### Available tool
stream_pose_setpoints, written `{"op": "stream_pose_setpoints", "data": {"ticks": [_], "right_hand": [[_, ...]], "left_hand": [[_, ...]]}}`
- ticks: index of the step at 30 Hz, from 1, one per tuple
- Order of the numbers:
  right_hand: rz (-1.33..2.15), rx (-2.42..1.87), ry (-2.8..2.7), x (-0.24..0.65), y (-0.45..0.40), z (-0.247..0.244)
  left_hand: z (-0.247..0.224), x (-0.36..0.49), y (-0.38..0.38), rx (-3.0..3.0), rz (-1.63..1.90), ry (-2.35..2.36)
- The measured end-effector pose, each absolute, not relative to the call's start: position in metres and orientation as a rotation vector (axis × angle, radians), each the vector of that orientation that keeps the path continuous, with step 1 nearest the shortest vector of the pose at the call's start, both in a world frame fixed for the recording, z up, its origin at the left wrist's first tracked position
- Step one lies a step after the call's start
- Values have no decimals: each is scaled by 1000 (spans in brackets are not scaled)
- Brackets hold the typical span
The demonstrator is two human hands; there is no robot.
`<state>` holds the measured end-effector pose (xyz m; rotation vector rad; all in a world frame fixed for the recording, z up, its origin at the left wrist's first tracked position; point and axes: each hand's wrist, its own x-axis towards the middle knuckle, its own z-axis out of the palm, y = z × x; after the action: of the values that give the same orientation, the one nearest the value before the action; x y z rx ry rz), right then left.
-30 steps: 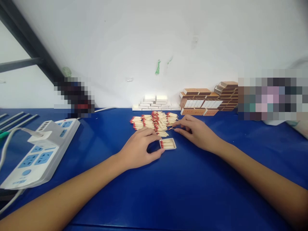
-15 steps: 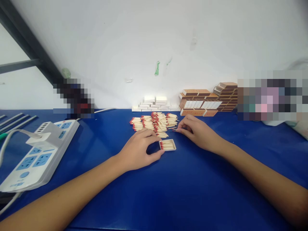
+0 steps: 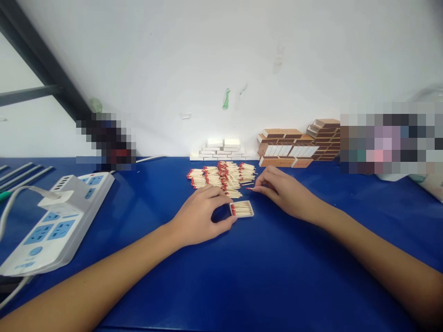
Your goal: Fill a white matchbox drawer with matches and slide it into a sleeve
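A small white tray (image 3: pixel 242 209) filled with red-tipped matches lies on the blue table (image 3: pixel 242 272). My left hand (image 3: pixel 200 216) rests beside it, thumb and fingers gripping its left end. Behind the tray spreads a pile of loose matches (image 3: pixel 223 176). My right hand (image 3: pixel 284 192) sits at the pile's right edge, its fingertips pinching a single match (image 3: pixel 249 188) that lies low over the table.
White inner trays (image 3: pixel 221 148) are stacked against the wall, with brown matchbox sleeves (image 3: pixel 297 146) piled to their right. A white power strip (image 3: pixel 55 219) with a plugged-in adapter and cable lies at the left. Metal bars stand at the far left.
My right hand has shifted slightly along the pile's right edge and drawn one match out toward the tray. My left hand has stayed on the tray.
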<state>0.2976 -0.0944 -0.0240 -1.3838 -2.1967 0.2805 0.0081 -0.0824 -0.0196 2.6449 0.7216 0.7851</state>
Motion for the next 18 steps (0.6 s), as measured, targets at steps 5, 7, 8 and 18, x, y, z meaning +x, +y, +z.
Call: {"op": "stream_pose_setpoints", "data": {"ticks": [5, 7, 8, 18], "right_hand": [[299, -1303, -2226, 283, -106, -19], [353, -1308, -2245, 278, -110, -18], [377, -1312, -2250, 275, -112, -18], [393, -1281, -2242, 257, -125, -18]], "left_hand": [[-20, 9, -82, 2648, 796, 727], [-20, 9, -82, 2644, 801, 727], [-20, 9, -82, 2643, 801, 726], [-20, 9, -82, 2638, 775, 724]]}}
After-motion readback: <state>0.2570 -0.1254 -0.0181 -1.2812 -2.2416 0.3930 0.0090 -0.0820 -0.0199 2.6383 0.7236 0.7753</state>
